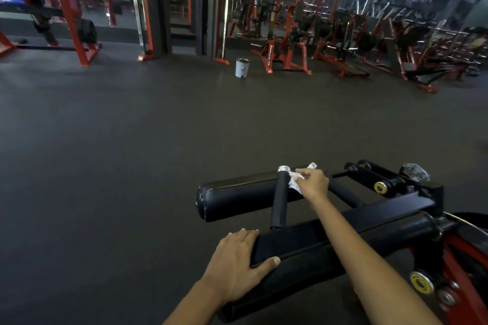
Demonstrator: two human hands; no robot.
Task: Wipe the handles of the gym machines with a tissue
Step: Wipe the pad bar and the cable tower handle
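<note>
At the near right of a dim gym, a black machine [343, 219] with a red frame fills the lower corner, and two bare arms reach onto it. The right hand [313, 183] pinches a crumpled white tissue [294, 182] in curled fingers, pressed against the upper end of a black handle [280, 198], just below its silver cap. A second handle [343, 194], partly hidden behind that hand, stands just to the right. The left hand [237, 264] lies with fingers straight and apart over the near end of a padded bar [303, 248], thumb along its side, seemingly bracing. The wiping looks to be underway on this first handle, with most of its length and the second handle probably left. Bare dark floor [132, 153] opens wide to the left and beyond, while a white bin [242, 67] and rows of red machines [343, 42] stand well apart along the far wall
</note>
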